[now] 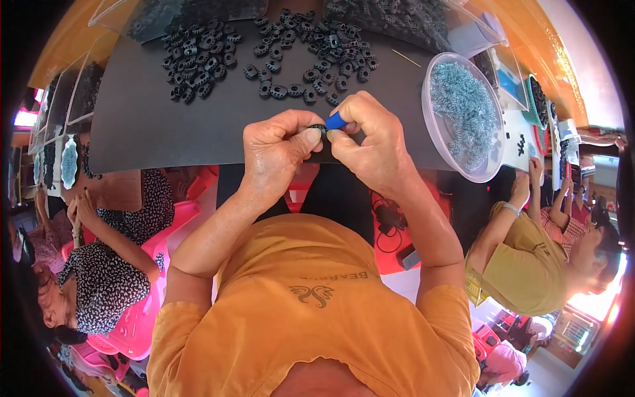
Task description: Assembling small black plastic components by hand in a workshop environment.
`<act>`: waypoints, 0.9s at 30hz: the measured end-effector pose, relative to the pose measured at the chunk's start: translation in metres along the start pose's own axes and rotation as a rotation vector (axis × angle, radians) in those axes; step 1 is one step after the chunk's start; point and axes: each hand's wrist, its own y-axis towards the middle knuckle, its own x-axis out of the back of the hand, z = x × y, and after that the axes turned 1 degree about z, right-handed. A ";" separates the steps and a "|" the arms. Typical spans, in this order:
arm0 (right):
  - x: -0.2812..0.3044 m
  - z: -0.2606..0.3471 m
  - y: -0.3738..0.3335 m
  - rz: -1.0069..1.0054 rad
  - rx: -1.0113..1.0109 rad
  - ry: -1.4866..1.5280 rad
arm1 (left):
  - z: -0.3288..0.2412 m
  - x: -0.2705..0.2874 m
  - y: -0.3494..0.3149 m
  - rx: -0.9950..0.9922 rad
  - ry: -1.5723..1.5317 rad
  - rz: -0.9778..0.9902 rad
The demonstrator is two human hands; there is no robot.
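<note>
My left hand (281,145) is closed in a pinch on a small black hair claw clip (317,127), held just above the near edge of the dark table mat (145,126). From the right, my right hand (370,135) pinches the same clip's other end, thumb and index finger pressed together. At that hand's index fingertip sits a short blue sleeve-like piece (336,120); whether it is worn or held I cannot tell. The fingers hide most of the clip. Beyond my hands lie many black claw clips (205,56), in a left pile and a right pile (331,49).
A round clear tub (428,112) of small bluish metal springs (463,106) stands at the mat's right edge. Clear bins (291,8) of dark pieces line the far side. A thin stick (406,58) lies near the tub. Co-workers sit left (99,278) and right (529,258).
</note>
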 end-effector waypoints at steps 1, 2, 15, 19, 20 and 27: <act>-0.001 -0.002 -0.001 -0.011 0.026 -0.026 | -0.001 0.000 0.001 -0.001 0.034 -0.006; -0.001 -0.001 -0.002 -0.014 0.026 -0.025 | -0.001 0.000 0.001 -0.001 0.037 -0.005; -0.004 -0.024 -0.017 -0.262 -0.211 0.230 | -0.022 0.015 0.031 -0.534 1.105 0.195; 0.001 -0.033 -0.021 -0.263 -0.286 0.352 | -0.021 0.001 0.032 -0.783 1.485 0.320; 0.000 -0.034 -0.022 -0.304 -0.272 0.375 | -0.019 -0.003 0.031 -0.830 1.509 0.320; -0.002 -0.033 -0.026 -0.327 -0.246 0.402 | -0.008 -0.006 0.025 -1.141 1.663 0.366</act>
